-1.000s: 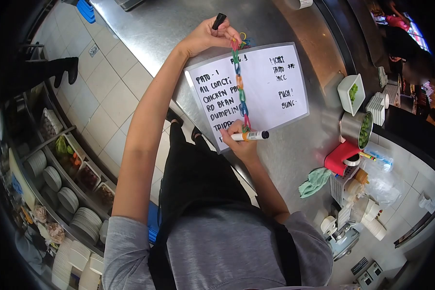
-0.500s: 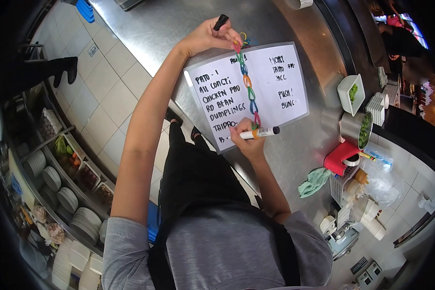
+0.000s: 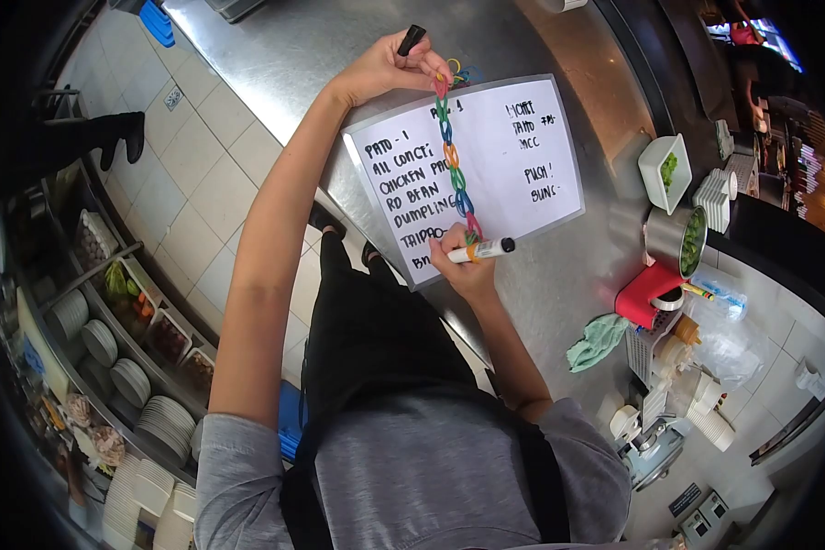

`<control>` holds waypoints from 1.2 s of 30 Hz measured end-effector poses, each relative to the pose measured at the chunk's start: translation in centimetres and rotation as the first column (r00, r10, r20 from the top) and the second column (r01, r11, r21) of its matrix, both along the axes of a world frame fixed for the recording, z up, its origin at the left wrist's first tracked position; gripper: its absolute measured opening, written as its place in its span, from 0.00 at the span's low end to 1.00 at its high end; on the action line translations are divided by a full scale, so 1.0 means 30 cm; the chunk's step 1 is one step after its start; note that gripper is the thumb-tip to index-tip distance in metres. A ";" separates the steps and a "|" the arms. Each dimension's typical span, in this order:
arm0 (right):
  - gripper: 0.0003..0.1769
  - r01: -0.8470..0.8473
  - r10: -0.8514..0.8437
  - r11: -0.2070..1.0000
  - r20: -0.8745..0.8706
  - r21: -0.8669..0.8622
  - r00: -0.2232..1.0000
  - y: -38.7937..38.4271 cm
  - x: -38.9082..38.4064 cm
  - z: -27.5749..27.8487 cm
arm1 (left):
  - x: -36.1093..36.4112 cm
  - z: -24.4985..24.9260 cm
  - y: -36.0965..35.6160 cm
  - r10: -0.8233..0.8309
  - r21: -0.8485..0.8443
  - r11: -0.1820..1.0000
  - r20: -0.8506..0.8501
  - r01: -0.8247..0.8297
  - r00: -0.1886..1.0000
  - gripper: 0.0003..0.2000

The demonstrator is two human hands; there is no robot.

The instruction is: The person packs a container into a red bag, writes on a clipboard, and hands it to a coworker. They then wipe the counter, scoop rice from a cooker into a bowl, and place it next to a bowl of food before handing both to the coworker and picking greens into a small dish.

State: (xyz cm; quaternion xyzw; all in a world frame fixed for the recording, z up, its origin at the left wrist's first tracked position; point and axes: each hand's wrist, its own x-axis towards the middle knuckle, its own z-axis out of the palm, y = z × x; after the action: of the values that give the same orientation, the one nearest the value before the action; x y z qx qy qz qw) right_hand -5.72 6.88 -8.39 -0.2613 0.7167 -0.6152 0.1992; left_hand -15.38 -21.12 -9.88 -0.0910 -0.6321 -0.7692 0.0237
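A laminated white sheet with handwritten black words [image 3: 513, 202] lies on the steel counter [image 3: 293, 64]. My right hand [image 3: 466, 277] grips an uncapped white marker [image 3: 477, 251] near the sheet's lower edge, by the letters "BN"; its black end points right. At the top edge, my left hand [image 3: 376, 73] is closed, with the black marker cap [image 3: 412, 39] and the end of a chain of coloured rubber bands [image 3: 452, 156] in its fingers. That chain hangs across the sheet down to my right hand, where its lower end is partly hidden.
On the right stand a white tub of greens [image 3: 665, 174], a metal pot [image 3: 676, 240], a red holder [image 3: 644, 295] and a green cloth [image 3: 598, 342]. Stacked plates [image 3: 165, 426] fill the shelves at left. Another person's leg [image 3: 92, 137] shows at upper left.
My right hand has moved slightly left with the marker, and another letter stands after the "B". The chain, sheet and left hand sit slightly further left in view.
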 end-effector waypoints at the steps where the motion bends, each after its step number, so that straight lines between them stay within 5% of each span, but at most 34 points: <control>1: 0.16 0.019 -0.019 1.000 -0.022 -0.003 1.000 0.003 -0.011 -0.003 | 0.002 0.004 0.004 -0.008 0.010 1.000 0.003 0.008 1.000 0.19; 24: 0.18 0.028 -0.026 0.999 -0.067 0.030 0.997 0.026 -0.045 -0.002 | -0.003 -0.011 0.000 -0.016 0.026 1.000 0.038 0.015 0.999 0.17; 27: 0.18 0.131 -0.130 0.990 0.026 -0.052 0.991 0.024 -0.060 0.015 | -0.003 0.004 0.008 -0.016 0.059 0.998 0.019 0.014 1.000 0.20; 36: 0.18 0.081 -0.081 0.997 0.058 0.013 0.995 0.040 -0.074 0.017 | -0.003 0.001 0.007 0.000 0.040 0.999 0.041 -0.001 0.999 0.20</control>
State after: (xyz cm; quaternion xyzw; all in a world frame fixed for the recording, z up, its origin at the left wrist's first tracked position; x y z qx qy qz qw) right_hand -7.93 8.07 -7.89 -0.2130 0.7239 -0.6261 0.1963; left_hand -15.46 -20.91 -9.84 -0.0746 -0.6170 -0.7833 0.0129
